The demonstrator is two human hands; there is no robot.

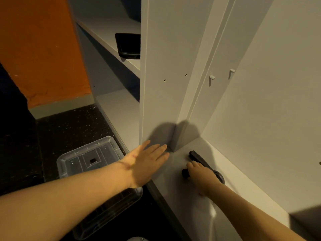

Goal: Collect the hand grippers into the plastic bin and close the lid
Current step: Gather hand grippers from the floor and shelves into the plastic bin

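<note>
Hand gripper [197, 156], black: on the cabinet shelf [173, 181] near its back left corner, handles pointing at that corner. Right grip [203, 174] covers it, fingers curled over the handles. Left grip [147, 162] is flat, empty and nearer the plastic bin [60, 164], which is on the floor beyond the shelf's front edge.

Right hand [201, 173] hides much of the hand gripper [197, 157], perhaps grasping it

Black hand gripper [199, 158], clear plastic bin [83, 162]

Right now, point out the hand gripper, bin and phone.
hand gripper [198, 157]: head view, far end of the black handle.
bin [86, 147]: head view, far rim.
phone [128, 44]: head view, middle of the dark screen.
</note>
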